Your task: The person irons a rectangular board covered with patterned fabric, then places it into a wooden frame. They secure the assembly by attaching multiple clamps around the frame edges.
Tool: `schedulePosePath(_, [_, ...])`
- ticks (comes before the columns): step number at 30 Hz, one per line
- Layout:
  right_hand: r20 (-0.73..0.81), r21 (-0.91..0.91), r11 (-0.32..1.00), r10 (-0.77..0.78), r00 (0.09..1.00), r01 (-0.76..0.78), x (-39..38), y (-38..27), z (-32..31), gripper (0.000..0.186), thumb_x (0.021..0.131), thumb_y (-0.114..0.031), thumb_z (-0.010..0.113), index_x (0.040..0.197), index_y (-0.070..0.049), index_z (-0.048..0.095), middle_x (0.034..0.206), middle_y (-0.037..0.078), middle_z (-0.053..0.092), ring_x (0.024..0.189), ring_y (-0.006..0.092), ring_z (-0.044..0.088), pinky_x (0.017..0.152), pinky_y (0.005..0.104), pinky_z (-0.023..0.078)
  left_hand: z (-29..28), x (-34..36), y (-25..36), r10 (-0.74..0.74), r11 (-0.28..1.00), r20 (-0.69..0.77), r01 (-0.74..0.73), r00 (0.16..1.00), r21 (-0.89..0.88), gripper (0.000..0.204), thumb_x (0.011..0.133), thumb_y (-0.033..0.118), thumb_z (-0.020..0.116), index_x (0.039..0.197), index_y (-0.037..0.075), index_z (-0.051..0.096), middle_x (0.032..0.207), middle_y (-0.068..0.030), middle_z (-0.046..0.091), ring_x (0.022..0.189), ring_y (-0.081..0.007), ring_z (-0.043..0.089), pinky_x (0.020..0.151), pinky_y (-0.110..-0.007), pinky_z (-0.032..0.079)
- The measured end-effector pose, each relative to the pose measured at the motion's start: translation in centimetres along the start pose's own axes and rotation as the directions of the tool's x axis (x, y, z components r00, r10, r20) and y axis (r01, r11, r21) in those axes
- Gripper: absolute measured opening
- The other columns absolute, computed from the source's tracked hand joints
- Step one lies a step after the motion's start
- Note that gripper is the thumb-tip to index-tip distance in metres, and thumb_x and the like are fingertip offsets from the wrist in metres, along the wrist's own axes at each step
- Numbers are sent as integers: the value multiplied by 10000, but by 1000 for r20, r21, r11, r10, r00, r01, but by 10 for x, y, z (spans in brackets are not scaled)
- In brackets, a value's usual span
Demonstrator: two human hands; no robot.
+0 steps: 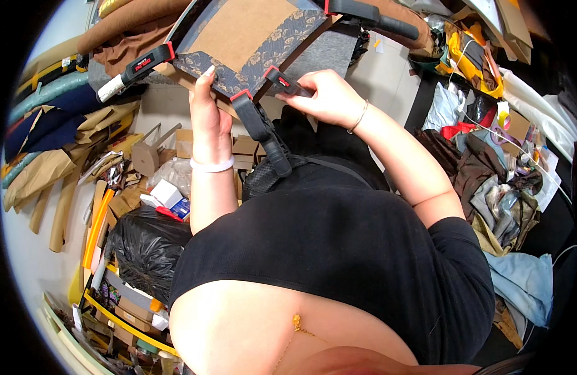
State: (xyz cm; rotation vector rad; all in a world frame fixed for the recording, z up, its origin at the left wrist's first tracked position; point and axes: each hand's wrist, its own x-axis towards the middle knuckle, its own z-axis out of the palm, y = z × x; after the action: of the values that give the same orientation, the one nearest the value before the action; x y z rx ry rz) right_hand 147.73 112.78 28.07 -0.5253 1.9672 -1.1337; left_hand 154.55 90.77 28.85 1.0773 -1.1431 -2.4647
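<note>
A board with a brown middle and a dark, flower-patterned fabric border (204, 62) is in front of me at the top of the view. My left hand (211, 119) grips its near edge, thumb on the upper face and fingers below. My right hand (329, 97) closes on a small black spring clamp (287, 82) whose red pad is at the near right corner. Beside it, a larger black clamp (263, 131) with a red pad sits on the near edge. Two more clamps, one at the left corner (141, 65) and one at the far right (369, 17), also touch the board.
Rolls of fabric and paper (48, 134) lean on the left. A black plastic bag (148, 244) and cardboard scraps lie below them. Crumpled cloth (497, 194) covers a dark surface on the right, with a yellow bag (472, 59) behind. Brown rolls (129, 25) lie beyond the board.
</note>
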Motion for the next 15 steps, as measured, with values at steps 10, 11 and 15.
schedulePosePath(10, [23, -28, 999, 21, 1000, -20, -2, 4, -15, 434, 835, -390, 724, 668, 1, 637, 539, 34, 529, 528, 80, 459, 516, 282, 401, 6, 4, -7, -5, 1000, 33, 5, 999, -17, 249, 896, 156, 581, 1112, 34, 572, 1029, -65, 642, 951, -211, 631, 876, -394, 524])
schedulePosePath(11, [22, -20, 1000, 19, 1000, -18, -2, 5, -15, 438, 834, -393, 724, 671, 4, 636, 541, 38, 528, 530, 83, 460, 520, 283, 403, 8, 3, -7, 4, 1000, 34, -4, 999, -7, 252, 895, 154, 581, 1115, 31, 571, 1031, -66, 642, 953, -211, 630, 878, -396, 523])
schedulePosePath(15, [12, -32, 999, 6, 1000, -5, -2, 7, -16, 465, 832, -421, 715, 680, 11, 635, 550, 62, 532, 533, 114, 473, 537, 298, 419, 8, 5, -8, 32, 999, 26, -32, 999, 12, 268, 892, 152, 584, 1129, 29, 566, 1038, -65, 640, 963, -211, 629, 885, -391, 520])
